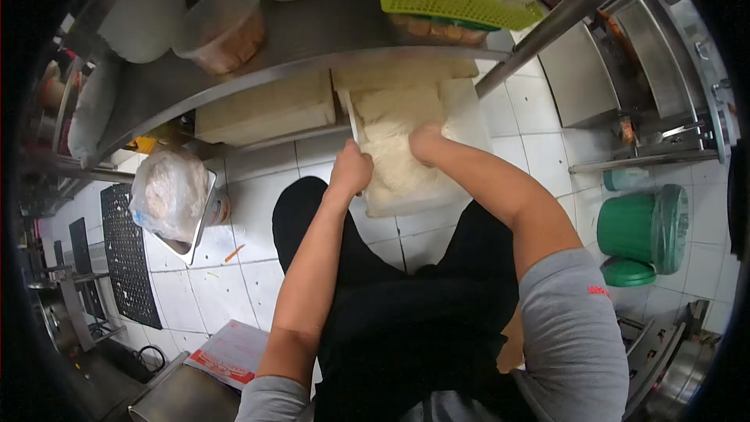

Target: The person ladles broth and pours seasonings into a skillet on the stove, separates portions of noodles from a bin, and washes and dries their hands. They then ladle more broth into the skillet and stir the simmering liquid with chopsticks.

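Note:
A pale drawer [461,191] is pulled out from under the steel counter, between my knees. Inside it lies off-white, flour-like powder [398,168], heaped and uneven. My left hand [351,167] is closed on the drawer's left wall, the thumb along the top edge. Down in the drawer, my right hand [426,143] is curled against the powder, toward its right side. Its fingertips are hidden, so whatever they hold cannot be made out.
Overhead, the steel counter [312,35] carries a green basket [461,6] of eggs and a plastic tub [223,31]. A closed drawer [266,113] sits on the left. A bagged white tub [172,199] stands on the tiles, and a green bin [629,223] is at right.

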Demonstrator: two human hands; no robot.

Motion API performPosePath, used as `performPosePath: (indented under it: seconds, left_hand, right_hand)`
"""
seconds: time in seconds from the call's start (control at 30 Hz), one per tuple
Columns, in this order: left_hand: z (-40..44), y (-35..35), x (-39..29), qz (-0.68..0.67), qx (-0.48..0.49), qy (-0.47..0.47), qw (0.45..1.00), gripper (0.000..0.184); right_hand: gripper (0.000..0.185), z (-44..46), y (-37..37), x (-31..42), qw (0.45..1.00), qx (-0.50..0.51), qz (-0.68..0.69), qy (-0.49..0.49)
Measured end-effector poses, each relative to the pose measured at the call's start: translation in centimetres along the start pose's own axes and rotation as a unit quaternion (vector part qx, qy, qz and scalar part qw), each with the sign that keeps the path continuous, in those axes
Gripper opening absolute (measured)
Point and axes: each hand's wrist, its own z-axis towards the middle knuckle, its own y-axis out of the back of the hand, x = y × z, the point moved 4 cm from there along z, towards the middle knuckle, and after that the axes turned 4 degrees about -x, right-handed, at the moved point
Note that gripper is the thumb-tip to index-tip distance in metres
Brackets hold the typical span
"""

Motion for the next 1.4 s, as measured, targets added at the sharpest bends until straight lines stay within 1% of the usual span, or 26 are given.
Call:
performPosePath:
  seconds: [0.03,0.1,0.13,0.23,0.33,0.4,0.43,0.47,0.57,0.67,0.77,0.87,0.97,1.0,1.07,1.1,1.2,1.3,1.37,1.4]
  left_hand:
    - [0.4,0.2,0.2,-0.004,-0.007,0.003,1.000,0.036]
    - [0.7,0.3,0.5,-0.002,-0.012,-0.009,1.000,0.035]
    - [0.7,0.7,0.1,-0.008,-0.008,-0.006,1.000,0.035]
    - [0.4,0.3,0.3,-0.019,0.011,0.006,1.000,0.035]
    - [0.5,0.7,-0.1,-0.031,0.012,0.001,0.999,0.034]
    - [0.6,0.3,-0.2,-0.036,0.012,0.001,0.999,0.034]
    - [0.7,0.2,-0.2,-0.034,0.009,0.005,0.999,0.034]
    - [0.7,0.2,0.1,-0.032,0.007,0.011,0.999,0.034]
    - [0.2,0.4,-0.4,-0.029,0.008,0.006,1.000,0.035]
    - [0.2,0.6,-0.5,-0.019,-0.003,0.006,1.000,0.033]
    - [0.1,0.7,-0.5,0.019,-0.011,-0.011,1.000,0.030]
    - [0.4,0.5,-0.2,-0.004,0.002,-0.005,1.000,0.028]
    - [0.9,0.1,0.4,0.010,-0.022,-0.024,0.999,0.031]
    - [1.1,0.0,0.5,0.024,-0.035,-0.040,0.998,0.030]
    - [1.3,-0.3,0.7,0.053,-0.056,-0.072,0.994,0.030]
    - [1.4,-0.6,0.8,0.040,-0.044,-0.061,0.996,0.030]
    - [1.8,-0.7,1.1,0.016,-0.023,-0.035,0.999,0.030]
    - [1.6,-0.5,1.3,0.011,-0.004,-0.006,1.000,0.031]
    - [0.6,0.4,-0.2,-0.008,0.022,0.021,0.999,0.035]
    - [0.5,0.3,-0.5,-0.012,0.015,0.009,1.000,0.034]
  right_hand:
    - [0.055,0.4,0.6,-1.6,0.997,0.021,0.069,0.004]
    - [0.061,-0.1,-0.1,-4.8,0.975,0.075,0.210,0.022]
    - [0.085,-1.9,0.9,-5.7,0.964,0.069,0.247,0.069]
    - [0.119,-7.8,1.2,-7.6,0.952,-0.108,0.266,0.105]
    - [0.143,-9.9,-1.5,-6.7,0.958,-0.097,0.252,0.097]
    - [0.145,-8.7,-3.9,-5.0,0.953,-0.148,0.251,0.082]
    - [0.146,-8.7,-3.9,-4.1,0.949,-0.174,0.251,0.078]
    - [0.128,-8.5,-4.0,-3.4,0.958,-0.173,0.224,0.055]
    - [0.102,-6.8,-5.0,-3.0,0.965,-0.163,0.202,0.020]
    - [0.071,-7.0,-2.8,-4.2,0.977,-0.135,0.162,0.043]
    - [0.054,-5.4,-0.7,-3.6,0.988,-0.146,0.042,0.029]
    - [0.031,-7.6,3.7,-2.1,0.987,-0.102,-0.121,0.034]
    - [0.030,-7.0,4.6,0.9,0.983,-0.098,-0.154,0.003]
    - [0.027,-5.7,4.1,1.7,0.981,-0.111,-0.143,0.063]
    - [0.020,-3.3,3.9,2.5,0.983,-0.161,-0.036,0.078]
    - [0.017,-3.3,4.3,2.9,0.979,-0.183,0.021,0.084]
    - [0.017,-3.3,5.6,3.5,0.974,-0.201,0.052,0.087]
    - [0.035,-1.3,2.1,2.4,0.935,-0.267,0.230,0.028]
    - [0.054,-4.4,0.8,1.8,0.910,-0.250,0.330,-0.018]
    - [0.064,-5.9,0.6,1.1,0.893,-0.245,0.375,-0.041]
